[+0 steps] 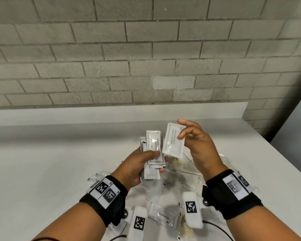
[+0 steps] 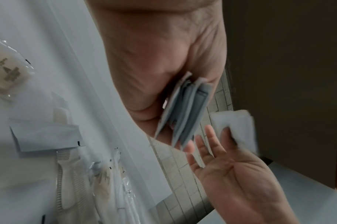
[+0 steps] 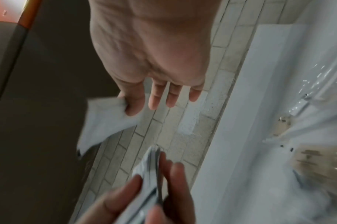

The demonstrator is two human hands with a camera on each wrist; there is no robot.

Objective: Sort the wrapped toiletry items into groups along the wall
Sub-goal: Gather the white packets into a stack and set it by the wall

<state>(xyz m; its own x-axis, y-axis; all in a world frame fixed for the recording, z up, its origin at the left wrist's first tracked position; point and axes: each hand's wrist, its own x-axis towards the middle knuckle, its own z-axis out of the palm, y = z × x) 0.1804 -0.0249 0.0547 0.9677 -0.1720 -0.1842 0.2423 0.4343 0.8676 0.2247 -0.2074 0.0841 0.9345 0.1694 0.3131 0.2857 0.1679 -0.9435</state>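
Head view, frame centre: left hand (image 1: 137, 166) grips a stack of packets (image 1: 152, 153) upright, gathering one kind; right hand (image 1: 195, 143) pinches a single packet (image 1: 174, 141) beside it, likely checking its label. Unsorted packets (image 1: 163, 214) lie below.

- A grey brick wall (image 1: 146, 49) rises beyond the hands.
- A white counter (image 1: 42, 153) lies beneath them.
- Black cables (image 1: 215, 226) trail near the wrists.
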